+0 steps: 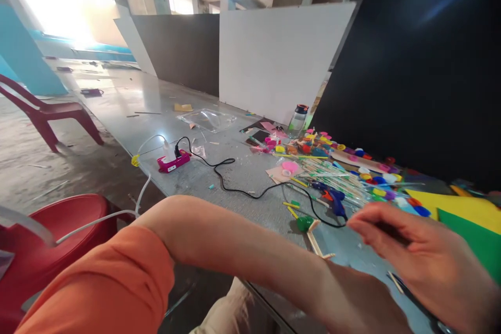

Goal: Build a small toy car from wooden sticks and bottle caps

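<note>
My right hand (434, 255) hovers over the right part of the table, fingers curled together and thumb against the index finger. Whatever it may hold is too small or hidden. Just beyond its fingertips lies a dark blue glue gun (334, 201) with an orange trigger, its black cable trailing left. My left hand (368, 297) reaches across the bottom from an orange sleeve, and its fingers are hidden. Near its wrist, small wooden sticks joined at angles (314, 240) stand next to a green round piece (304, 223). A black slim tool (417, 295) lies partly under my right hand.
Bundled thin sticks (332, 177) and colourful bottle caps (378, 180) spread along the back right. A water bottle (298, 121) stands by the white panel (282, 57). Yellow sheet (457, 206) and green sheet (467, 235) lie right. A pink power strip (173, 162) sits near the left edge.
</note>
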The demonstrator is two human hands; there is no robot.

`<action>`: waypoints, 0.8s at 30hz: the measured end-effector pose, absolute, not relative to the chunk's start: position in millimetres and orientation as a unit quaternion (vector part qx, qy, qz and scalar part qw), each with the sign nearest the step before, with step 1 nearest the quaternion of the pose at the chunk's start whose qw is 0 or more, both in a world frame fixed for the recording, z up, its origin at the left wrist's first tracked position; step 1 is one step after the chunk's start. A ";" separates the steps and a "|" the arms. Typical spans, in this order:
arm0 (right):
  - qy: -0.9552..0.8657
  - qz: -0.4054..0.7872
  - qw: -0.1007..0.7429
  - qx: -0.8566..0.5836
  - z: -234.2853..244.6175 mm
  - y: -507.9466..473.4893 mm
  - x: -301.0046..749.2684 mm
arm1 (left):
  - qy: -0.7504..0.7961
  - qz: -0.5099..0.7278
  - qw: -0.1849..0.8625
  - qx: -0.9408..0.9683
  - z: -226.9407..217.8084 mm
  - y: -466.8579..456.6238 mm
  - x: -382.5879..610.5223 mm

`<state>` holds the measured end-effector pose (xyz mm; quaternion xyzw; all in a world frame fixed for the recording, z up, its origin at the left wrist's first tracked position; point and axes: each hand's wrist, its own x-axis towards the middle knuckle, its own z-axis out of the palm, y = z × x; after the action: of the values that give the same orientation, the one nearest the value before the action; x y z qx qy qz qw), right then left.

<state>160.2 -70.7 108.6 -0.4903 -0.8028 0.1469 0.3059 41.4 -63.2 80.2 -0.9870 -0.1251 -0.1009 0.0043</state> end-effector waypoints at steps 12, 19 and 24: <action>-0.506 -0.178 0.216 -0.816 44.8 5.2 418.2 | -0.306 -0.304 0.061 -0.900 96.2 80.6 -112.3; -0.662 -0.140 0.123 -0.726 14.5 73.1 371.2 | -0.471 -0.220 0.009 -0.854 76.5 170.4 -140.2; -0.799 -0.102 0.063 -0.589 5.5 140.0 287.4 | -0.357 -0.106 -0.026 -0.928 42.6 195.5 -70.4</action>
<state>287.4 140.0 5.5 -0.5893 -0.7990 -0.1021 0.0626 -70.4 195.5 42.6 -0.9278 -0.3567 -0.1065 -0.0258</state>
